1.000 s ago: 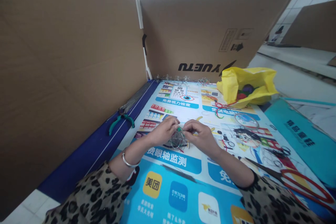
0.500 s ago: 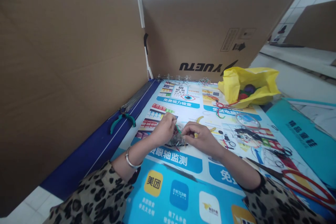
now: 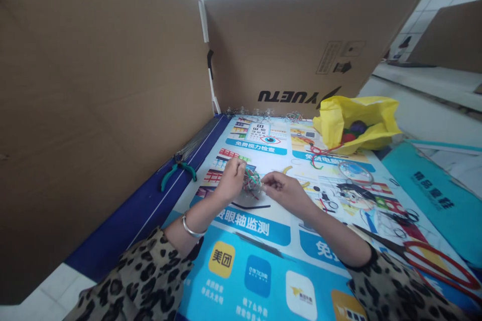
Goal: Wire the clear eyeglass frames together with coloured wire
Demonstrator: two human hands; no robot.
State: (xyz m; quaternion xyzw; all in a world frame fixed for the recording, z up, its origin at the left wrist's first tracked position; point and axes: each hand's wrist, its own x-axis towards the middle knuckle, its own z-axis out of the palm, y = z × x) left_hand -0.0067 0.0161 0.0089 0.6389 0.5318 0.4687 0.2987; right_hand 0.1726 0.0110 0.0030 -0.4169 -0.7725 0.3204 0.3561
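Between my hands, over the printed sheet, is a small openwork wire piece (image 3: 252, 182) with red and green strands in it. My left hand (image 3: 234, 176) is closed in a pinch at its upper left side. From the right, my right hand (image 3: 284, 188) grips its edge between thumb and fingertips, the other fingers curled. The fingertips partly cover the wire piece, so its exact form is hard to make out. A dark thin strip (image 3: 250, 206) lies on the sheet just below it.
Green-handled pliers (image 3: 178, 172) lie at the left beside thin wires (image 3: 198, 140). Several wire pieces (image 3: 293, 116) line the back by the cardboard wall (image 3: 301, 50). At right are a yellow bag (image 3: 333, 120) with balls of yarn, a wire coil (image 3: 356, 173) and red-handled scissors (image 3: 439, 263).
The wire piece has turned and been lifted slightly, so more of its red and green strands show. My left hand has shifted a little left; my right hand stays nearly in place.
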